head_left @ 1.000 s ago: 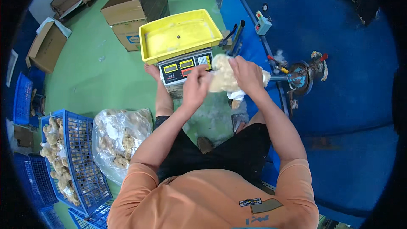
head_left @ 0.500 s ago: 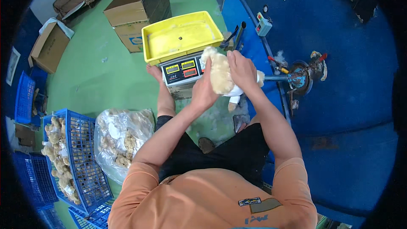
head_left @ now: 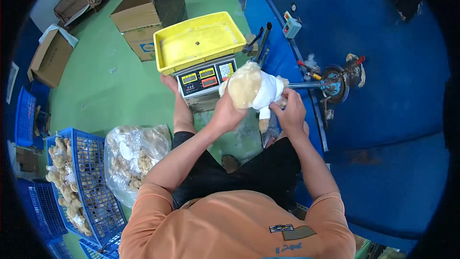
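Observation:
Between my hands is a cream plush toy (head_left: 243, 90) with a white cloth garment round its middle. My left hand (head_left: 229, 114) grips the furry end on the left from below. My right hand (head_left: 290, 112) pinches the toy's right end, close to a metal nozzle pipe (head_left: 306, 85) that juts from the blue machine (head_left: 378, 115). The pipe's tip meets the toy's right end; whether it sits inside is hidden. One small limb with a white sleeve hangs down between my hands.
Just beyond the toy stands a digital scale (head_left: 203, 79) bearing a yellow tray (head_left: 160, 60). On the left are a blue basket (head_left: 96, 177) of plush pieces and a clear plastic bag (head_left: 115, 148) with more. Cardboard boxes (head_left: 141, 41) stand further back on the green floor.
The toy has turned, so more of its white garment shows. My right hand has shifted from its top to its lower right end. My left hand has moved slightly lower.

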`<state>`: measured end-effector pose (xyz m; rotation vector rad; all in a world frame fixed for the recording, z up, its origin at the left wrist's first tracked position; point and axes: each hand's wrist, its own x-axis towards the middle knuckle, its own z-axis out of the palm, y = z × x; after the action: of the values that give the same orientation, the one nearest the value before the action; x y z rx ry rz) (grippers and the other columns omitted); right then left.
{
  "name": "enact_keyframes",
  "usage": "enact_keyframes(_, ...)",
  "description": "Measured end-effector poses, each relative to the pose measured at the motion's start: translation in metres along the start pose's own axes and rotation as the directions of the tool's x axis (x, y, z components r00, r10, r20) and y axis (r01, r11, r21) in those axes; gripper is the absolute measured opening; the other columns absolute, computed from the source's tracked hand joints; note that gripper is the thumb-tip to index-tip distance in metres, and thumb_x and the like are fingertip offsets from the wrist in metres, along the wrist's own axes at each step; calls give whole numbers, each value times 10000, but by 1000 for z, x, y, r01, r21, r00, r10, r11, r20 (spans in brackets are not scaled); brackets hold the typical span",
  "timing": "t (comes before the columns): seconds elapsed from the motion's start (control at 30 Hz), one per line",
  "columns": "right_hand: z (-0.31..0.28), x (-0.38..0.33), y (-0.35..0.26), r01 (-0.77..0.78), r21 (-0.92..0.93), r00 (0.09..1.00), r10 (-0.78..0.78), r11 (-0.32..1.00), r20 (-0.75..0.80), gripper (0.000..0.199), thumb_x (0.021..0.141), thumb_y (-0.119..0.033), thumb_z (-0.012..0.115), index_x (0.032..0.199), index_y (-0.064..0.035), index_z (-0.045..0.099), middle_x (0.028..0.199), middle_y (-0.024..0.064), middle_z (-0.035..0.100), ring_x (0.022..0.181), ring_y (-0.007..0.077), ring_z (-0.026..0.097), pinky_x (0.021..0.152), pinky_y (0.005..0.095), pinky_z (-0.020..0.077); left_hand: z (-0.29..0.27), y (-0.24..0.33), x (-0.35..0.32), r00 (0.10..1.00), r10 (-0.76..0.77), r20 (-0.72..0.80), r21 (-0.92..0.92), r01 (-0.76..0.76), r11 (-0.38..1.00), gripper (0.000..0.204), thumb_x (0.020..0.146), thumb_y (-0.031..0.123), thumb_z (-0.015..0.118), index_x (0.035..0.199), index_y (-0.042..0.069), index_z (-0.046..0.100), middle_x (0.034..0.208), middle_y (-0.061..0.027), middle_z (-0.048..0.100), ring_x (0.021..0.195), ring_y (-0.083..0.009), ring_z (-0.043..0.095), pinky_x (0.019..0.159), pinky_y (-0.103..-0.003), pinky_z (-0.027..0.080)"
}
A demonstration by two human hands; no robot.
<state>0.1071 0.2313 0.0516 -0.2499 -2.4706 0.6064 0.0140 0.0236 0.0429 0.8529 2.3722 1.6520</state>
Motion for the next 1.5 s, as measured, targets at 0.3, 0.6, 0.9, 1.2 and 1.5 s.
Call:
enact_keyframes(0.3,-3,17,-5,199,-95,980,-196,975,42,243,818,-90,658,1042,-35,578,947,147,631,824,334,597,729,418,467,-3,8,-8,998,-50,29,-63,52,997,861,826,235,697,1529,-3,262,1368,-273,540,1215,-433,568,991,-438,476)
enact_keyframes(0.6,-10,27,-24,-81,243,984,38,967,175,221,841,-111,656,1017,-26,552,794,162,630,662,359,580,622,469,451,-17,1,5,953,212,-216,260,-153,953,807,843,178,690,1544,52,312,1357,-250,565,1195,-384,590,993,-418,474)
enact_keyframes(0.9,12,61,-43,179,-135,975,-157,975,156,207,902,-227,660,931,-30,601,730,139,627,617,319,573,603,418,456,8,-58,8,987,-151,56,-98,156,983,709,861,114,704,1510,125,418,1356,-200,591,1143,-332,622,918,-367,504)
enact_keyframes(1.2,-18,61,32,121,-354,990,-141,927,-32,367,875,-375,710,763,-67,544,616,125,602,532,354,560,515,445,418,19,-12,30,993,-64,96,-425,99,900,465,931,67,667,1373,20,529,1085,-143,664,913,-199,664,794,-287,553)
enact_keyframes(1.5,4,58,-7,219,-285,974,-226,933,8,379,887,-392,702,763,-72,543,618,123,609,538,355,575,537,457,442,-3,-9,18,960,-233,153,-764,264,588,419,951,66,645,1340,4,503,951,-147,684,754,-159,670,680,-251,569)
